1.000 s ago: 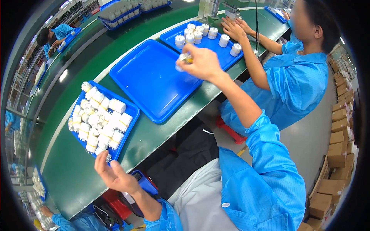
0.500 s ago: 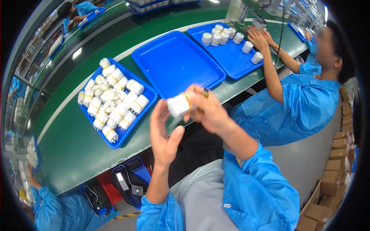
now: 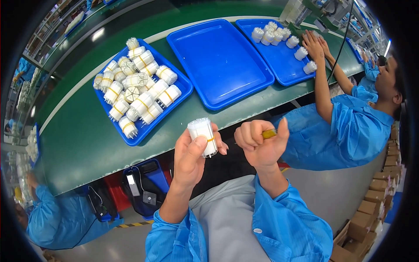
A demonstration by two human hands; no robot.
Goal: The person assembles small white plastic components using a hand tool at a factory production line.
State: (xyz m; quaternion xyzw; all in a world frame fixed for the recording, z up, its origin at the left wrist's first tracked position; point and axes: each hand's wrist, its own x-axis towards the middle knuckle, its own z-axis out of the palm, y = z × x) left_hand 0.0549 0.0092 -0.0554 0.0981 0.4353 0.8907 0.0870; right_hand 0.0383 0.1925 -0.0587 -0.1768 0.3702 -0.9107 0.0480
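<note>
Right now we hold a small white plastic part (image 3: 202, 136) in our left hand (image 3: 192, 153), up in front of us and just below the edge of the green counter (image 3: 78, 135). Our left grip is wrapped tight around it, with the thumb pressed on its side, and it stands almost upright. A thin yellow band runs around the part. Our right hand (image 3: 260, 146) is curled into a fist just beside it, closed on a small yellow thing (image 3: 269, 133) that pokes out between the fingers; we cannot tell what it is. The two hands are near each other but do not touch. On the counter, to our left, a blue tray (image 3: 185, 87) is piled with many white parts (image 3: 133, 89) like ours, each with a yellow band. The middle blue tray (image 3: 218, 56) has nothing in it. A third blue tray (image 3: 279, 61) farther right holds a few white parts (image 3: 279, 37), and a person in a blue coat (image 3: 349, 126) reaches both hands (image 3: 314, 41) toward it. We think the job is only partly done, since one part is in hand and many more wait in the full tray. Under the counter we see a dark bag (image 3: 144, 183) on the floor.
</note>
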